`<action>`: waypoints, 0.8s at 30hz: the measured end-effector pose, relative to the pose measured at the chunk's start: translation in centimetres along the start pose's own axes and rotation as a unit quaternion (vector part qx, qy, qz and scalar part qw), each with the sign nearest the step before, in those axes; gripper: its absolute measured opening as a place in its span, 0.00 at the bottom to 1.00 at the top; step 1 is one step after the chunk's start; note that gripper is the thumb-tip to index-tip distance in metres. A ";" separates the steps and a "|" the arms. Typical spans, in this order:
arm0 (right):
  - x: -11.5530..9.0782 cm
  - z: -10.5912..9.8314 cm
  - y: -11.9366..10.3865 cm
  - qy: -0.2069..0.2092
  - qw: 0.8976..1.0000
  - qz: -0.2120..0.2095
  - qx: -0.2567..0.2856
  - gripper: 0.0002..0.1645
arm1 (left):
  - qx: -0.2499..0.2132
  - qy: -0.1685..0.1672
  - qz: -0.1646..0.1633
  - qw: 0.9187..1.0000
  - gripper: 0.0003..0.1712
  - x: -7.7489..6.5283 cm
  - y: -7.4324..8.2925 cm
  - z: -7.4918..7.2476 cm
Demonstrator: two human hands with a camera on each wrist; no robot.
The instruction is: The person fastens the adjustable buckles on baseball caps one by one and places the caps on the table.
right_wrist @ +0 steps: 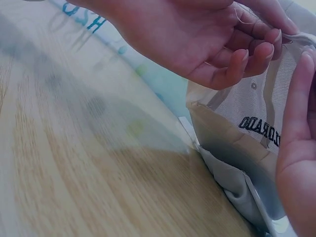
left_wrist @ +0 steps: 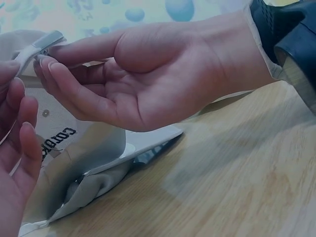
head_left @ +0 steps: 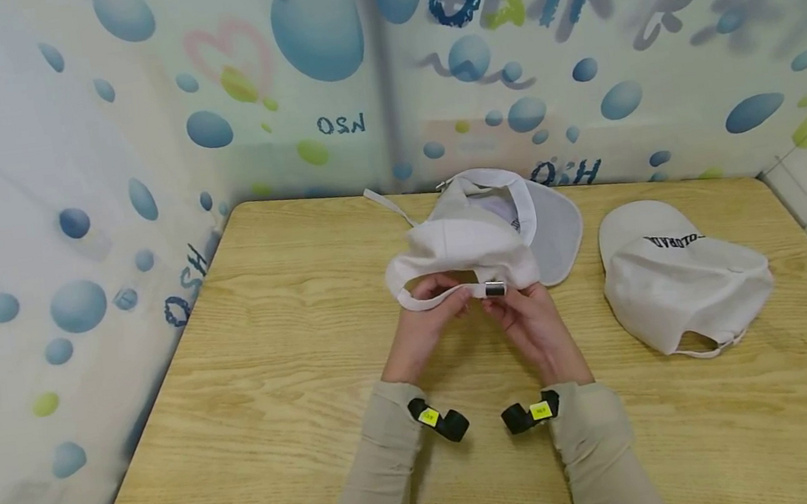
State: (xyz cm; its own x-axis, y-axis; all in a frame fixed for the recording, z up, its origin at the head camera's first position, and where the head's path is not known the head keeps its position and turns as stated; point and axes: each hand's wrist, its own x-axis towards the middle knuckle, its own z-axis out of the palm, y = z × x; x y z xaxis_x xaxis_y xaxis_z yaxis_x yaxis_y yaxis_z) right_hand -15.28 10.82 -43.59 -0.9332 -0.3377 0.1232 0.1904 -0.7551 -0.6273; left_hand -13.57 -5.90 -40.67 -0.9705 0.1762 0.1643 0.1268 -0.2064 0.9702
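A white cap (head_left: pixel 466 240) stands with its back opening toward me, its adjusting strap (head_left: pixel 421 303) drawn across between both hands. My left hand (head_left: pixel 424 329) pinches the strap on the left, some fingers passing inside the opening. At the strap's metal buckle (head_left: pixel 495 288), my right hand (head_left: pixel 537 328) pinches with thumb and fingers. The left wrist view shows the right hand (left_wrist: pixel 148 74) with its thumb along the buckle (left_wrist: pixel 49 39). Behind the held cap lies a second white cap (head_left: pixel 558 229), inner side up, partly hidden. Dark lettering (right_wrist: pixel 259 129) shows in the right wrist view.
A third white cap (head_left: pixel 687 280) with dark lettering rests on the right of the wooden table (head_left: pixel 259 370). From the cap at the back, a loose strap (head_left: pixel 390 206) sticks out leftward. Printed curtains (head_left: pixel 331 152) border the table's back and left edges.
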 end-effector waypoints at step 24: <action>0.1 -0.3 -0.1 0.006 0.999 -0.013 -0.049 0.09 | 0.089 0.005 -0.004 0.996 0.12 0.3 -1.2 -0.2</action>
State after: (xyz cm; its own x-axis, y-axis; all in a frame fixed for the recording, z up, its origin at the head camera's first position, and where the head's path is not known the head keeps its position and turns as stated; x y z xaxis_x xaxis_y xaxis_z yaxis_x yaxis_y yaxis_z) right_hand -15.44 11.02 -43.74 -0.9413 -0.3106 0.1318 0.1349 -0.7044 -0.6969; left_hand -14.09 -5.77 -41.77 -0.9735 0.1672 0.1558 0.1527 -0.0312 0.9878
